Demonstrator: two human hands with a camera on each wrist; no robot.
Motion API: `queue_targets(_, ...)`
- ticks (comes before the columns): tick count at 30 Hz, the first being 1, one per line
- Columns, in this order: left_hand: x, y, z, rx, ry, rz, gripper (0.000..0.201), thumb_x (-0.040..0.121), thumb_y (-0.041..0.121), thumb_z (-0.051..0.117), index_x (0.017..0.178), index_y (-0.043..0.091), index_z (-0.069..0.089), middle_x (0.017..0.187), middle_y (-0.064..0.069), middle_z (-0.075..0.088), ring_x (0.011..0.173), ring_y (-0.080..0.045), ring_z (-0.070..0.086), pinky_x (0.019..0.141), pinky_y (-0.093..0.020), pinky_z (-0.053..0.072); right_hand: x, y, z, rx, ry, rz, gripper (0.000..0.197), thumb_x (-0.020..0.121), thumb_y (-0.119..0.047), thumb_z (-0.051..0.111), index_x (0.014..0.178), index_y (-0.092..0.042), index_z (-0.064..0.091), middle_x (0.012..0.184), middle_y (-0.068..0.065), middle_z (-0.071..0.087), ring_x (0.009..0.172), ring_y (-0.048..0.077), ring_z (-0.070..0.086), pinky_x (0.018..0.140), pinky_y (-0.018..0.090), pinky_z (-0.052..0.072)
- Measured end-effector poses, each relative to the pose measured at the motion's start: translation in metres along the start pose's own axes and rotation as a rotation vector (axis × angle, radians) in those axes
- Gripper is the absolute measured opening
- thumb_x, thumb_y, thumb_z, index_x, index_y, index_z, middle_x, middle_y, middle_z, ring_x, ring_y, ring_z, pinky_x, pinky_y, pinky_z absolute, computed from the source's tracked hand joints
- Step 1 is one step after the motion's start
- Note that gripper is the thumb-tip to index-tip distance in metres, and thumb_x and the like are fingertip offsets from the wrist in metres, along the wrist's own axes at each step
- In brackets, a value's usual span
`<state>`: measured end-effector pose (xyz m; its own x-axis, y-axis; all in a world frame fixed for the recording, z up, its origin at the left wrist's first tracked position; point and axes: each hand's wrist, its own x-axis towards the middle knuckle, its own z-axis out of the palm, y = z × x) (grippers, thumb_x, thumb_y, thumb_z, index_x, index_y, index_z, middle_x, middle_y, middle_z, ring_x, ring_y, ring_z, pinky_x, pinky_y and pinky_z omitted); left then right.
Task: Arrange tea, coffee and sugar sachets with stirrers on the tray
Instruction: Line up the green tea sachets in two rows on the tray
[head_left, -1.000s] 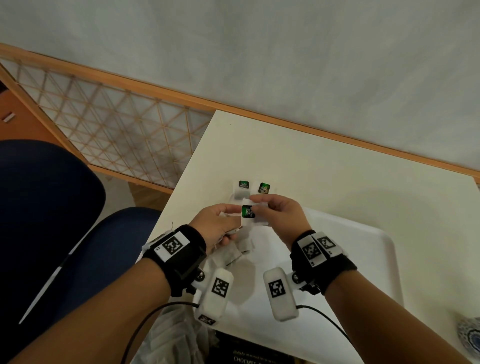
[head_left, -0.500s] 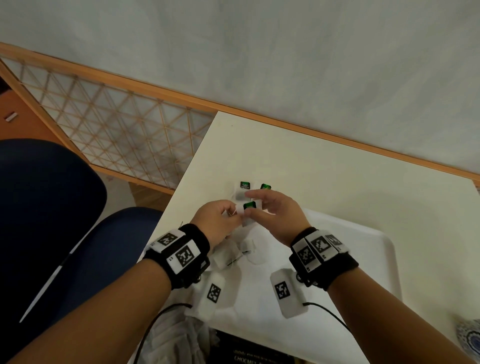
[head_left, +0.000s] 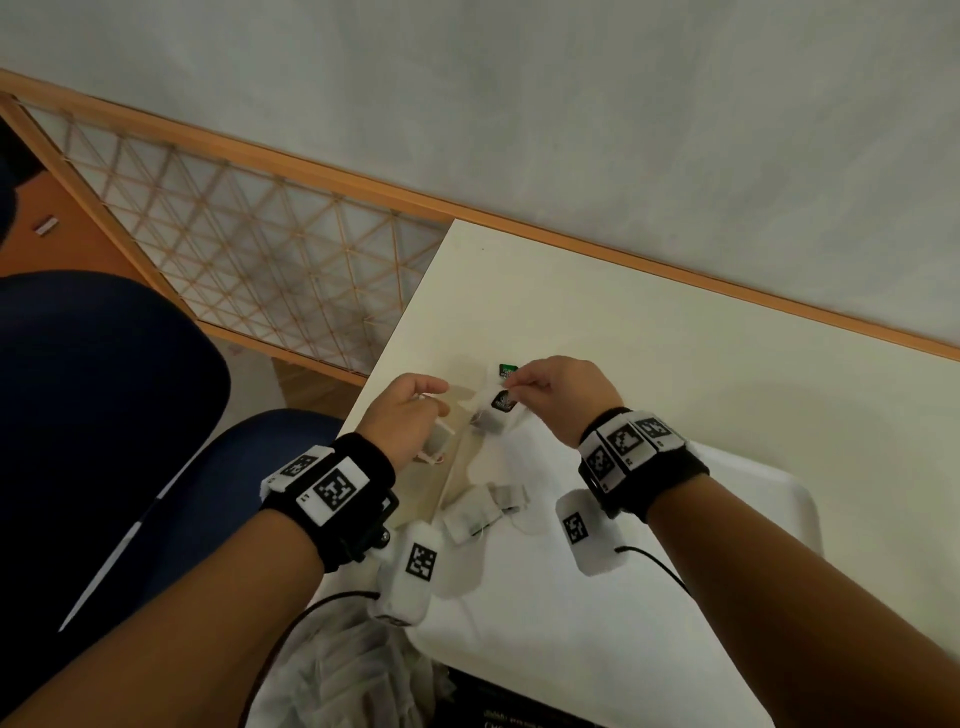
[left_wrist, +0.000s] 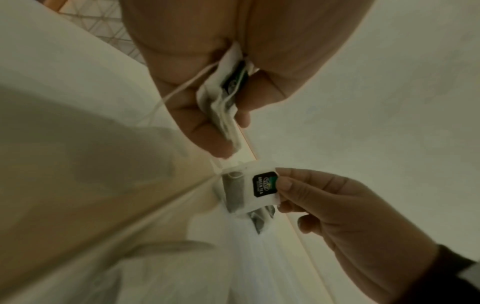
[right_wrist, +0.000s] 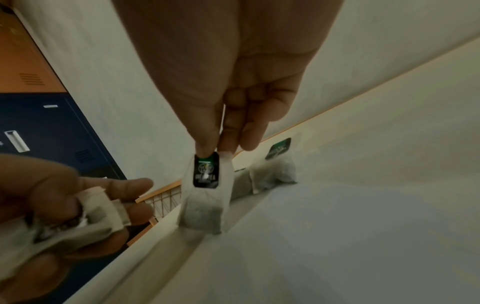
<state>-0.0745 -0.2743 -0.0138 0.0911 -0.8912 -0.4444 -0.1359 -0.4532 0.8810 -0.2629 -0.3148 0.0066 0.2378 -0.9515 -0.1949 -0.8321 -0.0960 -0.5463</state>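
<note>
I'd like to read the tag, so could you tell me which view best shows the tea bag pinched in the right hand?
The left wrist view: the tea bag faces the camera and its tag lettering is sharp beside the right hand. The right wrist view shows it close but blurred. The head view shows it small.

The right hand (head_left: 558, 397) covers most of a tea bag (head_left: 506, 371) lying at the far corner of the tray (head_left: 753, 519), so only its green tag shows in the head view. Inside the left hand (left_wrist: 215, 98), the curled fingers hide much of a crumpled bundle of tea bags (left_wrist: 223, 96); there are perhaps two, though the count cannot be told. The tray's near end is cut off by the head picture's bottom edge.
</note>
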Motion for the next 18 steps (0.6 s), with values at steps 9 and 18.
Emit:
queue_targets(9, -0.003, 0.000, -0.002, -0.028, -0.030, 0.056, 0.042, 0.087, -0.014, 0.040, 0.111, 0.017, 0.056, 0.099, -0.001, 0.063, 0.081, -0.014, 0.058, 0.044, -0.013, 0.041, 0.027, 0.003, 0.003, -0.078, 0.008, 0.040, 0.024, 0.091, -0.023, 0.052, 0.103, -0.029, 0.072, 0.109, -0.006, 0.068, 0.099, 0.017, 0.061, 0.086, 0.031, 0.049)
queue_targets(18, -0.006, 0.004, 0.010, -0.065, -0.076, 0.030, 0.029, 0.094, -0.003, 0.045, 0.115, 0.015, 0.055, 0.104, -0.001, 0.064, 0.065, -0.012, 0.057, 0.046, -0.016, 0.043, 0.008, 0.008, 0.007, 0.067, 0.166, -0.069, 0.022, 0.092, -0.024, 0.058, 0.111, -0.027, 0.068, 0.100, -0.006, 0.060, 0.098, 0.012, 0.055, 0.087, 0.030, 0.046)
